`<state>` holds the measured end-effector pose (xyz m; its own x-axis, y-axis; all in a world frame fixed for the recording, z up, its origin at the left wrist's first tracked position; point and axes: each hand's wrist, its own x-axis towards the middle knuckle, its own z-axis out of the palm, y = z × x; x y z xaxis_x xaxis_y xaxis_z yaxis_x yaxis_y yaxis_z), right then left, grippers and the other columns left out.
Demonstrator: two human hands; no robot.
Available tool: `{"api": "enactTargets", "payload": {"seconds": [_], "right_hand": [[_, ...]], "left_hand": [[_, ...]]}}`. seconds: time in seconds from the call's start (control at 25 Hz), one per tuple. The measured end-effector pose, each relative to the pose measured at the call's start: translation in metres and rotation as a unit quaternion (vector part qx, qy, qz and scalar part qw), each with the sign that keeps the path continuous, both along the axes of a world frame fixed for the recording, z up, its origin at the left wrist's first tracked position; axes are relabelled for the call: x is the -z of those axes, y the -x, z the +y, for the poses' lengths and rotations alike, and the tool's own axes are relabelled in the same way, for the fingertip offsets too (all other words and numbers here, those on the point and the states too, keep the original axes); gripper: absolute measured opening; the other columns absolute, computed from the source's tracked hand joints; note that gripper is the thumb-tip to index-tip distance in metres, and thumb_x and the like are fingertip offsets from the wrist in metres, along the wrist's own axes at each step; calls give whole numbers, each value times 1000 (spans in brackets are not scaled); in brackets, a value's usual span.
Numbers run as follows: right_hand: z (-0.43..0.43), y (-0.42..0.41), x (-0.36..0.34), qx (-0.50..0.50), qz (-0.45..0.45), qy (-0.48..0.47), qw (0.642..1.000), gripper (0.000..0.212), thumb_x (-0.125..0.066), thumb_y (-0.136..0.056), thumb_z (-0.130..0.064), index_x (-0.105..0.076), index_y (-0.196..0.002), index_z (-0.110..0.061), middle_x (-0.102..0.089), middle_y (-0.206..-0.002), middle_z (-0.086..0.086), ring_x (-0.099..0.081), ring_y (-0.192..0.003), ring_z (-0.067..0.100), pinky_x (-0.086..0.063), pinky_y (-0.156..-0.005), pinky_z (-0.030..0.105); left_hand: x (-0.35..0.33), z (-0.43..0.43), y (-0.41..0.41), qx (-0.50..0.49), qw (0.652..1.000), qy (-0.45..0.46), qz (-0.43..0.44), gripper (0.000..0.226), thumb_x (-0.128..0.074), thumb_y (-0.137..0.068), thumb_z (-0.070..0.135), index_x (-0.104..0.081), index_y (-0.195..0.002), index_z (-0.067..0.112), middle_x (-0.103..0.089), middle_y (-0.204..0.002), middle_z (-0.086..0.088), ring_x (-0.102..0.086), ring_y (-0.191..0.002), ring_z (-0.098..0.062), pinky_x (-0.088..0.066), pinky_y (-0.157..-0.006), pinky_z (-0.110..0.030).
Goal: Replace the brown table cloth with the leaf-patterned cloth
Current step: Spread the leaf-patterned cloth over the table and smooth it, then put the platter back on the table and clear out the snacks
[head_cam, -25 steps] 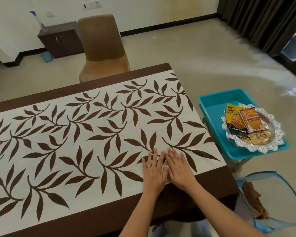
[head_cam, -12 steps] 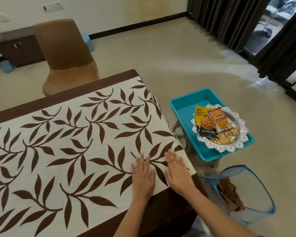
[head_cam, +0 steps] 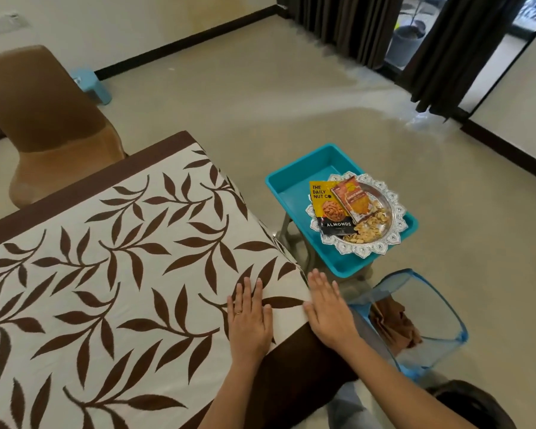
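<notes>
My two hands lay flat, fingers straight and holding nothing, at the near right corner of the leaf-patterned cloth [head_cam: 112, 274], which covered the table from its far dark border to its near one. My left hand [head_cam: 249, 320] pressed on the cloth just inside the corner; my right hand [head_cam: 328, 314] sat over the right edge, where the cloth dropped off the table. A second earlier both hands had touched side by side further in from that edge; by this moment they had slid rightward and parted, the right one reaching the edge itself. Right of the table the floor lay open far toward the dark curtains [head_cam: 353, 29], but close by stood one teal tray [head_cam: 291, 187] on a stool, carrying one silver plate [head_cam: 393, 233] with two snack packets and loose nuts. Just near of it stood one blue mesh basket [head_cam: 446, 308], holding the brown table cloth [head_cam: 393, 326] crumpled inside. One brown chair [head_cam: 44, 125] stood beyond the far left edge.
</notes>
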<state>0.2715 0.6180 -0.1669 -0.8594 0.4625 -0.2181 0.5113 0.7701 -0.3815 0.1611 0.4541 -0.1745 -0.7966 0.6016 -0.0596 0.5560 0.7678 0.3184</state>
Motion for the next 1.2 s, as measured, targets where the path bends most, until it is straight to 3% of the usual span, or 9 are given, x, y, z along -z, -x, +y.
{"api": "enactTargets", "payload": {"seconds": [0.2, 0.36, 0.48, 0.64, 0.76, 0.88, 0.96, 1.08, 1.2], "right_hand": [[43, -27, 11, 138, -5, 97, 986, 72, -15, -96, -53, -6, -153, -10, 9, -159, 3, 8, -148, 19, 3, -117, 32], [87, -29, 8, 220, 34, 126, 967, 68, -32, -100, -44, -9, -152, -6, -3, -160, 14, -3, -148, 26, -3, -114, 30], [135, -28, 14, 329, 75, 173, 925, 66, -45, -96, -40, -25, -146, -2, -30, -147, 20, -31, -137, 35, -29, -114, 45], [191, -26, 9, 408, 116, 169, 890, 54, -58, -93, -17, -34, -136, 6, -39, -136, 24, -37, -130, 38, -31, -107, 40], [239, -25, 30, 434, 136, 177, 873, 47, -65, -87, -13, -42, -125, 2, -50, -123, 20, -46, -120, 38, -39, -97, 41], [270, -18, 50, 447, 132, 195, 863, 43, -70, -83, -9, -46, -116, 2, -54, -110, 14, -53, -108, 34, -40, -85, 32], [282, -12, 61, 465, 129, 212, 850, 52, -73, -82, -14, -43, -122, 2, -55, -117, 16, -53, -111, 34, -42, -88, 36], [294, -1, 78, 518, 119, 280, 799, 65, -74, -83, -19, -36, -133, -2, -53, -128, 13, -52, -119, 33, -43, -97, 42], [298, 8, 90, 564, 167, 368, 721, 50, -71, -82, -3, -46, -124, -9, -61, -124, 10, -60, -109, 30, -50, -92, 47]], "left_hand": [[-13, 24, 0, -36, 999, -23, -26, 58, -23, -96, 43, -34, -147, 18, -28, -156, -7, -16, -147, -21, -4, -119, -42], [-36, 98, 3, 15, 987, -101, -121, 51, -40, -100, 34, -33, -146, 15, -25, -157, -6, -16, -146, -17, -10, -116, -28], [-41, 165, 7, 51, 968, -121, -213, 56, -48, -98, 30, -27, -148, 15, -25, -157, -5, -22, -144, -19, -18, -114, -29], [-50, 218, 17, -60, 926, -148, -342, 60, -56, -96, 22, -27, -147, 10, -35, -151, -10, -36, -137, -24, -30, -109, -34], [-33, 253, 31, -173, 875, -141, -429, 66, -58, -95, 19, -22, -149, 6, -34, -151, -13, -37, -136, -29, -33, -107, -37], [2, 277, 50, -224, 857, -115, -450, 58, -59, -93, 15, -30, -142, 4, -45, -141, -15, -49, -123, -30, -41, -97, -36], [27, 288, 61, -247, 840, -117, -469, 49, -60, -91, 13, -39, -134, 6, -53, -129, -10, -54, -108, -24, -45, -90, -34], [69, 299, 73, -253, 821, -132, -494, 47, -63, -85, 9, -47, -129, 16, -62, -123, -7, -61, -103, -21, -52, -93, -41], [82, 304, 75, -258, 812, -155, -500, 49, -62, -83, 1, -49, -126, 20, -65, -117, -6, -64, -100, -21, -55, -89, -46]]}}
